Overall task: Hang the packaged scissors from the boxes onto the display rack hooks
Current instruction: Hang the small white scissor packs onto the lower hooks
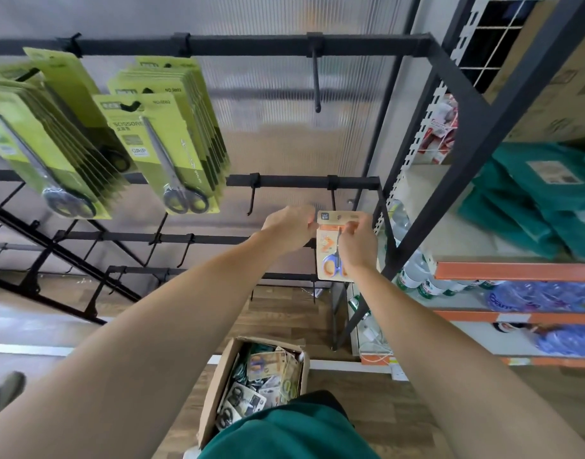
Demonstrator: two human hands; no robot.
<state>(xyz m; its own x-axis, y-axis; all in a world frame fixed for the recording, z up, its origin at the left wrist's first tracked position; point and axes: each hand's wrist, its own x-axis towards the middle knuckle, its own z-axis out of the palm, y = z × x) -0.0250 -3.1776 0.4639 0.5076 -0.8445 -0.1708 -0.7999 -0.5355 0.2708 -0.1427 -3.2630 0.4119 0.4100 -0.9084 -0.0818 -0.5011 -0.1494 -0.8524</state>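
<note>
A tan card pack of small blue-and-orange scissors hangs upright just under the right hook of the second black rail. My left hand pinches the card's top left edge. My right hand grips the card from the front, covering part of the scissors. Whether the card's hole sits on the hook cannot be told. On the floor below stands an open cardboard box with several more scissor packs inside.
Two rows of green scissor packs fill hooks on the top rail at left. Bare hooks stick out from the black rack. A shelf unit with water bottles and green bags stands at right.
</note>
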